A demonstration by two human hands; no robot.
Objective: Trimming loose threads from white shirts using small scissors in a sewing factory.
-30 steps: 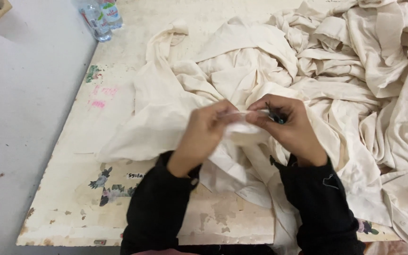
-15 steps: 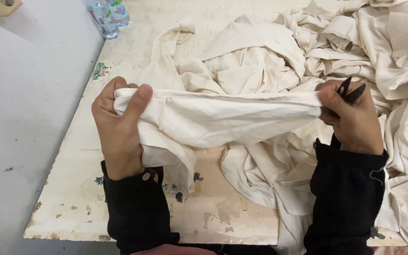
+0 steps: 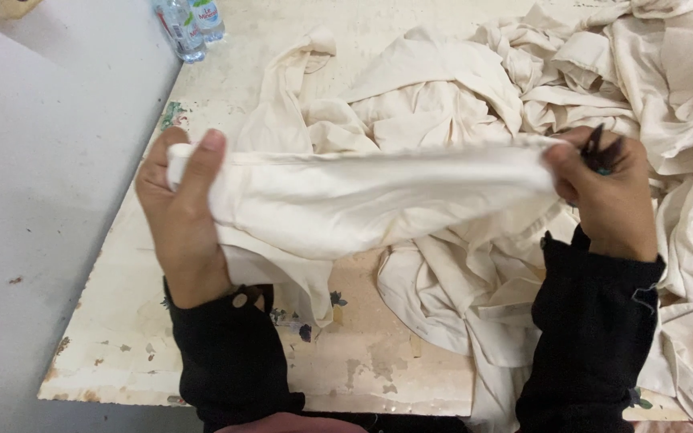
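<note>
Between the two hands, seen from the head camera, a cream cloth piece (image 3: 378, 200) is stretched out flat above the worn table (image 3: 226, 353). Its left end is wrapped in the left hand (image 3: 182, 216), whose fingers are curled shut over the bunched edge with the thumb laid along the top. Its right end is pinched by the right hand (image 3: 607, 200), thumb and fingers pressed together on the fabric. Tucked among those right fingers is a small dark tool (image 3: 599, 148); it looks like a pair of snips, though too little of it shows to be sure. Below the fingers of both hands the loose part of the cloth hangs down to the tabletop. Beyond the fingertips lies a heap of cream fabric (image 3: 587, 72), spreading away past the right hand. Far beyond the left fingers, near the table's far edge, stand two plastic water bottles (image 3: 190, 24). Black sleeves (image 3: 591, 329) cover both forearms.
</note>
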